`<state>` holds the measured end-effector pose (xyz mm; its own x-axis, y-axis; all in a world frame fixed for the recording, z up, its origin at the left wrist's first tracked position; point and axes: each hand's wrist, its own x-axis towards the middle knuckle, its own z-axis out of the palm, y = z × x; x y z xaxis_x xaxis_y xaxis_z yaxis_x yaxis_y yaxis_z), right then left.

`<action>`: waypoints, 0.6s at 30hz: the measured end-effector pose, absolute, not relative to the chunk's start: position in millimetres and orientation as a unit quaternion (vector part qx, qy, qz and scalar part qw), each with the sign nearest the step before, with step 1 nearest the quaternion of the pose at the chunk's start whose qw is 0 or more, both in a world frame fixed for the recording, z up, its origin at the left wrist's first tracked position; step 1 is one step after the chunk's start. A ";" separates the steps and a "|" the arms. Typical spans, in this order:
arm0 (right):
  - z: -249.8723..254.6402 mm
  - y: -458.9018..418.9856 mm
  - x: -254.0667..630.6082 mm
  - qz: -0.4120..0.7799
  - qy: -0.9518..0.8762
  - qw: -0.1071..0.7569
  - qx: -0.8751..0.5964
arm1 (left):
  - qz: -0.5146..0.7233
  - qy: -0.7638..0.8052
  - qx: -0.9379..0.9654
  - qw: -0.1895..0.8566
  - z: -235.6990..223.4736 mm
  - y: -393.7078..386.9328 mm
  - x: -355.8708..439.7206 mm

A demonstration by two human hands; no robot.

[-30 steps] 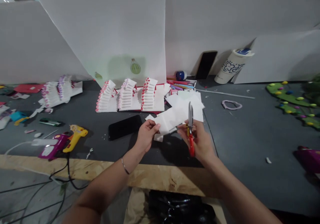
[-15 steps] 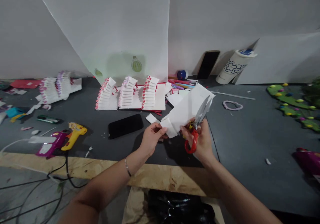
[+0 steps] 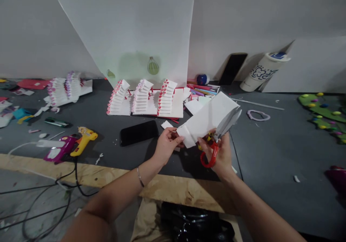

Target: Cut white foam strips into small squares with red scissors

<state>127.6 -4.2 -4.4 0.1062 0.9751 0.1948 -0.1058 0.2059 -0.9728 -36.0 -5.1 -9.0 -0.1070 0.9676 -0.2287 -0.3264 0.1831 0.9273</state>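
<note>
A folded sheet of white paper (image 3: 209, 114) is held up above the dark table between my two hands. My left hand (image 3: 167, 144) pinches its lower left corner between thumb and fingers. My right hand (image 3: 220, 152) is closed round a pair of scissors (image 3: 210, 159) with red handles, and its thumb also presses on the paper's lower edge. The grey blades point up and away, lying along the right side of the sheet; their tips are hard to make out. Just behind my left hand lies a small white paper piece (image 3: 167, 125).
Three white fans of cotton swabs with red and pink tips (image 3: 165, 99) stand behind. A black phone (image 3: 139, 132), a yellow glue gun (image 3: 82, 143) and a green cutter (image 3: 57, 122) lie left. A tilted white cup (image 3: 261, 72) and a lilac ring (image 3: 258, 115) are right.
The view has shifted a little, so the table items sit slightly farther right. Both hands keep their hold, and the paper and scissors have tilted slightly.
</note>
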 end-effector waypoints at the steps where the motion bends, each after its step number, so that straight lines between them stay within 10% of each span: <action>1: -4.9 -4.4 127.3 0.449 -0.496 0.600 -0.438 | 0.547 0.497 0.323 0.592 -9.0 -5.2 -36.0; 18: -9.1 -5.6 124.9 0.478 -0.518 0.572 -0.419 | 0.511 0.495 0.368 0.598 -2.6 -9.7 -37.1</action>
